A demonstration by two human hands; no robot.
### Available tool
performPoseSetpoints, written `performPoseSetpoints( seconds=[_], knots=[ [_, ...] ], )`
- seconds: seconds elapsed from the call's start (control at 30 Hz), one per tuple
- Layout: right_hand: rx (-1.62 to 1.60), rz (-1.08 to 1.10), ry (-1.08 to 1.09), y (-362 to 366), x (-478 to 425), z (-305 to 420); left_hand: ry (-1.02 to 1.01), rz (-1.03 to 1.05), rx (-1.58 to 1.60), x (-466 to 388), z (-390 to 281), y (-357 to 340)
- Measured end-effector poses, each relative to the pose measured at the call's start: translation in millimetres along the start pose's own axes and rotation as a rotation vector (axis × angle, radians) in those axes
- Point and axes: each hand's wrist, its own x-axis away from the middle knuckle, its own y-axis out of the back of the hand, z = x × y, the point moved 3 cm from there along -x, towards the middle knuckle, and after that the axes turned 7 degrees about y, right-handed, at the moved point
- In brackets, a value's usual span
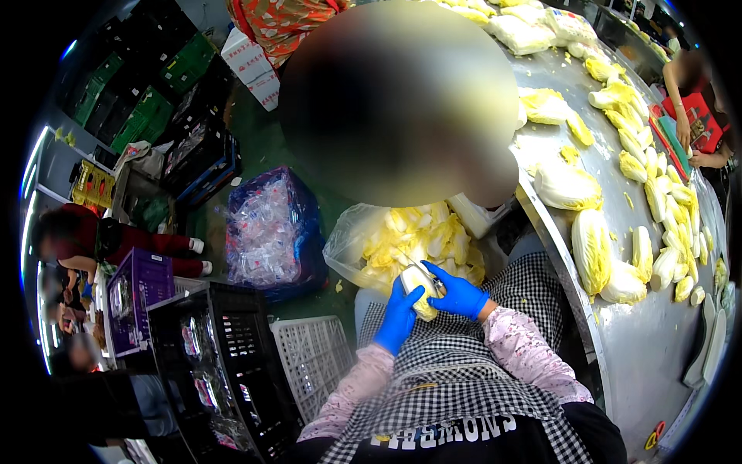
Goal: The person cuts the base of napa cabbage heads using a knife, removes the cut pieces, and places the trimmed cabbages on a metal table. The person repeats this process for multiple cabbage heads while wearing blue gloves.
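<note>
Over my lap, my left hand [399, 316], in a blue glove, grips a small napa cabbage [418, 285] with its white base pointing away from me. My right hand [461, 294], gloved the same way, closes around what looks like a small knife [439, 284] against the cabbage's right side. Most of the knife is hidden by the fingers. Just beyond both hands, yellow cabbage leaves [429, 232] fill a container lined with a clear plastic bag [343, 240].
A metal table [643, 342] curves along my right, bearing several napa cabbages [591, 252] and red-handled scissors [655, 435]. Left are a blue-lined bin of clear plastic [272, 232], a white crate [313, 342] and a black crate [232, 359]. Other people work around; a blurred patch hides the area ahead.
</note>
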Motion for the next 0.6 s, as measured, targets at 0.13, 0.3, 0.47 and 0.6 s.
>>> performPoseSetpoints(
  seconds=[0.13,0.3,0.47,0.6],
  knots=[
    [-0.015,-0.130,-0.097,2.5,-5.8,-0.2,-0.083,-0.069,-0.277,-2.3,-1.1,-6.9],
    [-0.060,-0.099,-0.065,12.9,-11.2,-6.5,-0.111,-0.030,-0.409,10.1,-27.3,-24.4],
    [-0.345,-0.073,-0.179,16.1,-9.4,-11.0,-0.013,0.017,-0.266,2.6,-16.5,1.2],
    [-0.531,-0.140,-0.161,7.2,-11.0,-35.8,0.021,0.015,-0.006,3.1,-15.2,13.9]
  ],
)
